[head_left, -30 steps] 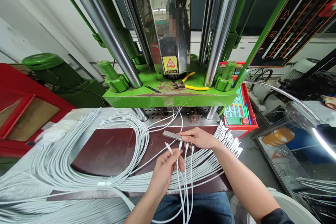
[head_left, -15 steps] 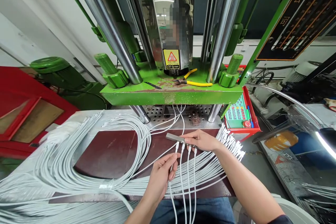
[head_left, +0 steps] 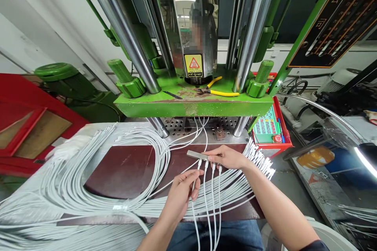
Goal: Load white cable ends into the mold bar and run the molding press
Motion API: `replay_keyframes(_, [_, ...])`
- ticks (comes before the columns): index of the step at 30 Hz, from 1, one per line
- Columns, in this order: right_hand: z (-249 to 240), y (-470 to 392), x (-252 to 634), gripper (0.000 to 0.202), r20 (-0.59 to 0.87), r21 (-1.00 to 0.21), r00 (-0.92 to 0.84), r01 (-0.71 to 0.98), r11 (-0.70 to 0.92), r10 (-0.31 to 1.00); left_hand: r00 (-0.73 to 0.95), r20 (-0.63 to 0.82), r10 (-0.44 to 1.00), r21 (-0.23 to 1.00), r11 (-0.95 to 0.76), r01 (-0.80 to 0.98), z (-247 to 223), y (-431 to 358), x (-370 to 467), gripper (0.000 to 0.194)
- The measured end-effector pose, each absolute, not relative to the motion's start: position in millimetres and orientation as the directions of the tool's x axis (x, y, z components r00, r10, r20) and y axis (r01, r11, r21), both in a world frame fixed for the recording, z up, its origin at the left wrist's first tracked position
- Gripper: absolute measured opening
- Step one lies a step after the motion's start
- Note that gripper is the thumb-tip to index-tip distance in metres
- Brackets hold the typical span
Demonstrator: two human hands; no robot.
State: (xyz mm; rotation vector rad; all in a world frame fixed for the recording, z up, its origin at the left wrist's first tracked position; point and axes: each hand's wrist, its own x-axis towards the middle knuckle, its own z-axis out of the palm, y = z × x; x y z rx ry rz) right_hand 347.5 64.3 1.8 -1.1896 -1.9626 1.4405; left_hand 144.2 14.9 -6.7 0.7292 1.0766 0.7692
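A narrow metal bar (head_left: 194,155) is held over the dark red board (head_left: 118,172), with my right hand (head_left: 225,157) closed on its right part. Several white cables with white connector ends hang side by side from the bar's near edge. My left hand (head_left: 184,190) pinches the leftmost hanging cable (head_left: 194,219) just below its connector. Beneath both hands runs a thick bundle of white cables (head_left: 159,204), tied at the left, with its ends fanned out to the right of my right hand.
Behind the board stands a green press (head_left: 191,108) with steel columns, yellow-handled pliers (head_left: 224,93) lying on its plate. A red control box (head_left: 282,148) is at the right, near a flexible lamp (head_left: 365,160). More white cables cover the left side.
My left hand has shifted very slightly beside the leftmost cable. My right hand still holds the bar, and the whole view has moved a little.
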Motion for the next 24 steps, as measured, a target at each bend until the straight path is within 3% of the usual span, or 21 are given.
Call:
replay_keyframes(3, [0.6,64.9,347.8,0.04,-0.164,-0.876,-0.586,0.457,0.156,0.794,0.175,-0.357,0.918,0.934,0.344,0.098,-11.2,12.9,133.1,0.032])
replay_keyframes(5, [1.3,61.2,343.9,0.038,-0.173,-0.813,-0.603,0.533,0.232,0.779,0.004,-0.153,0.988,0.939,0.144,0.313,-9.9,14.3,122.3,0.029])
replay_keyframes(8, [4.4,49.1,330.9,0.038,-0.158,-0.641,-0.544,0.691,0.334,0.824,-0.119,0.195,0.974,0.844,-0.105,0.525,-0.9,28.0,112.3,0.02])
replay_keyframes(10, [7.4,39.5,320.2,0.037,-0.134,-0.502,-0.502,0.778,0.379,0.854,-0.044,0.371,0.928,0.722,-0.258,0.642,4.9,46.0,116.4,0.022])
replay_keyframes(12, [10.5,31.6,310.6,0.034,-0.114,-0.372,-0.49,0.828,0.42,0.864,0.094,0.44,0.893,0.562,-0.355,0.747,6.0,67.9,130.3,0.04])
replay_keyframes(15, [13.1,25.1,302.0,0.026,-0.086,-0.215,-0.493,0.858,0.467,0.866,0.201,0.369,0.908,0.443,-0.361,0.82,-0.6,97.6,159.9,0.079])
replay_keyframes(17, [12.7,23.8,300.5,0.02,-0.068,-0.152,-0.503,0.859,0.489,0.862,0.172,0.253,0.952,0.516,-0.283,0.809,-5.4,110.4,176.3,0.088])
replay_keyframes(19, [11.0,23.8,301.3,0.015,-0.055,-0.12,-0.515,0.854,0.507,0.855,0.113,0.118,0.987,0.643,-0.162,0.748,-6.1,117.7,184.5,0.077])
replay_keyframes(24, [5.9,25.8,304.3,0.015,-0.053,-0.108,-0.525,0.849,0.518,0.85,0.156,-0.141,0.978,0.839,0.034,0.544,14.8,127.9,174.4,0.01])
